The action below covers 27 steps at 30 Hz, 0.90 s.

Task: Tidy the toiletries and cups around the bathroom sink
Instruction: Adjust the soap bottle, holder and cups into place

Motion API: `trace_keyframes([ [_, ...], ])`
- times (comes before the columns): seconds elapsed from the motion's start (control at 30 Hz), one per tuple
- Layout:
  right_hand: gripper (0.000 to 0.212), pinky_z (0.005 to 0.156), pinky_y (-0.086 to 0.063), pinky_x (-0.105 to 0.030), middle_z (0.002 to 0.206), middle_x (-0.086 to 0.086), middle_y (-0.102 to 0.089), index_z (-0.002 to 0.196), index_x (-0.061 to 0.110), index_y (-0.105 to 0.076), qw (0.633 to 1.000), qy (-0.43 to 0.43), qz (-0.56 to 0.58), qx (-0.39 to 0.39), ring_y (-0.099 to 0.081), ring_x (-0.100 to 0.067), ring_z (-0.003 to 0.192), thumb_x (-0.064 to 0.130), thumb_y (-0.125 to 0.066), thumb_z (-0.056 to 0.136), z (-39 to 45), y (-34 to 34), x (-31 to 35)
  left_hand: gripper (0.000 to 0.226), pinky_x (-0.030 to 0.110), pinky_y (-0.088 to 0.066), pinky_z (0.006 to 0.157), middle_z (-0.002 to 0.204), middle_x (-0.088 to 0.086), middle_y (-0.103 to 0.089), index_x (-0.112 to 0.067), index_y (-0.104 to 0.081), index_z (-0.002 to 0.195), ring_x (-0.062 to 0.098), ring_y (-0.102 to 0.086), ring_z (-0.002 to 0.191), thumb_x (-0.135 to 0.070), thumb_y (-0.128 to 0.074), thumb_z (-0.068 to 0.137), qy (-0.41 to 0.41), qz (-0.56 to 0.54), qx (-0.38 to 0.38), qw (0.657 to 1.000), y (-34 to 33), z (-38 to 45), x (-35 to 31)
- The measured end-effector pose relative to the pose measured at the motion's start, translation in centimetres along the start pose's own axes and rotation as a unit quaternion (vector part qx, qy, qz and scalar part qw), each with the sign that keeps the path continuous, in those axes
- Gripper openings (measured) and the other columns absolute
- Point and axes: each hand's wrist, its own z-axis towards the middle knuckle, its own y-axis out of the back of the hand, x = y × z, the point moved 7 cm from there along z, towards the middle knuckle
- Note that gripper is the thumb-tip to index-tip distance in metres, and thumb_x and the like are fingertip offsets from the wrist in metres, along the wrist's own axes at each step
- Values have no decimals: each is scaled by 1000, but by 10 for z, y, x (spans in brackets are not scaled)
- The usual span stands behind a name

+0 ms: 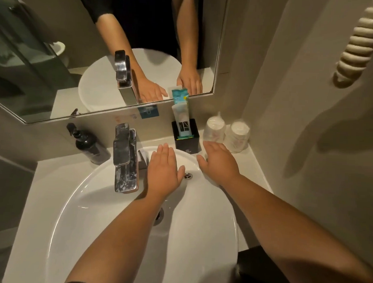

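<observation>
sink (90, 201): white oval basin set in a pale bench (252, 164), tap (125, 158) at its back rim, drain partly hidden under the left forearm.

soap bottle (87, 143): black pump bottle, upright at the back left corner of the bench, beside the tap; likely kept there for reach while washing.

black box (186, 139): open-topped holder at the back edge, just right of the tap, against the wall under the mirror (57, 62). sachets (182, 122) stand upright in it, leaning on the wall, so their labels show.

cups (226, 132): two, wrapped in clear film, side by side in the back right corner, touching or nearly so; which way up cannot be told.

left hand (164, 168): flat, fingers together and extended, palm down over the back of the basin, holding nothing.

right hand (217, 158): spread loosely, empty, at the basin's right rim, fingertips just short of the nearer cup and beside the box.

judgement: toiletries and cups already sit grouped along the back edge; the right hand seems placed to take a cup or the box next.
</observation>
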Motion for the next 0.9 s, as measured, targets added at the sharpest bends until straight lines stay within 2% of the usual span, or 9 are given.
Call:
trace_keyframes([
  [0.2,59,102,-42,-37,146,-6,-46,147,18,-31,1000,-21,14,-12,-43,-26,133,42,-47,96,32,-8,6,73,51,-35,108,141,27,-46,8,-49,132,41,-41,133,-50,-34,89,-19,-20,-26,999,-16,4,6],
  [0.33,61,89,-50,-38,141,-6,-53,147,20,-30,999,-41,27,1,-55,-27,121,42,-52,94,44,-14,3,75,51,-33,111,144,26,-42,7,-45,135,40,-37,136,-52,-33,90,-20,-15,-24,999,-21,6,9],
  [0.47,60,82,-53,-38,131,-8,-60,147,20,-30,998,-51,34,11,-61,-28,111,41,-53,95,51,-21,1,77,49,-31,111,145,25,-41,5,-44,136,39,-36,137,-55,-32,90,-19,-5,-25,1000,-23,6,9],
  [0.7,56,81,-55,-38,122,-9,-65,146,22,-34,997,-56,42,17,-63,-29,104,40,-51,95,60,-24,5,77,50,-32,112,145,25,-41,5,-44,137,39,-36,137,-55,-31,91,-21,1,-29,999,-25,6,9],
  [0.9,57,85,-54,-40,126,-10,-64,146,20,-33,997,-53,43,24,-61,-31,110,41,-51,96,63,-27,11,77,51,-35,110,144,26,-41,7,-43,137,41,-37,136,-54,-32,91,-23,-7,-32,999,-25,7,9],
])
